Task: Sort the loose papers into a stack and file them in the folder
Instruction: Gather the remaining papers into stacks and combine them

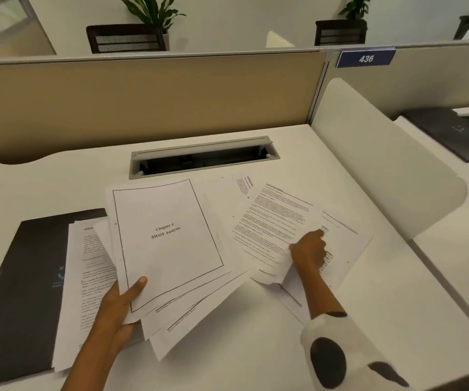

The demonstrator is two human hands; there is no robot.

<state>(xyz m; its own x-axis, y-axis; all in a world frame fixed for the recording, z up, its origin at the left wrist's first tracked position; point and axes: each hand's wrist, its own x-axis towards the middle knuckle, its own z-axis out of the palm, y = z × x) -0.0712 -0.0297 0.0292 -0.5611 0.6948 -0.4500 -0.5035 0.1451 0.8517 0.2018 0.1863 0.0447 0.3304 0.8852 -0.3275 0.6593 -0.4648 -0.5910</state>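
Note:
My left hand point(120, 303) grips a fanned bundle of white sheets point(168, 244) by its lower left corner; the top sheet reads "Chapter 4 SWOT Analysis". My right hand point(309, 252) pinches the lower edge of a printed text page point(273, 218), which curls up off the desk. Beneath it lie more loose pages point(340, 238), one with a table on it. A black folder point(27, 266) lies flat at the left, with several printed sheets point(86, 277) spread over its right part.
The white desk point(256, 348) has a grey cable slot point(202, 156) just beyond the papers. A tan partition point(143, 100) closes the back and a white divider panel point(377, 165) stands on the right. A dark device point(453, 131) sits on the neighbouring desk.

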